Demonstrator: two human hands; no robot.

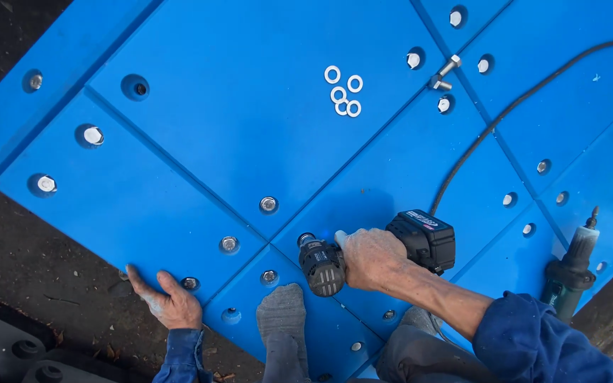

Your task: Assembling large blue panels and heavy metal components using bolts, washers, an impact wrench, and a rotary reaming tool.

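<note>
Cordless impact driver [363, 255] lies low over the blue panel [250, 142], near its lower edge, its nose beside a recessed bolt [269, 276]. The right hand [372, 257] is wrapped tight around the driver's grip. The left hand [167, 301] rests flat and open on the panel's lower-left edge, holding nothing. White washers [343, 91] lie together further up the panel, well apart from both hands

Blue on blue, with flashes of silver and white.
The panel [235, 135] is bright blue all over, dotted with silver bolts [268, 204]; white washers [343, 91] sit on it. The drill [363, 252] is black with a red mark, the cable [505, 113] dark grey, the grinder [569, 266] dark green, the sock [283, 312] grey, the sleeve [540, 340] blue.
</note>
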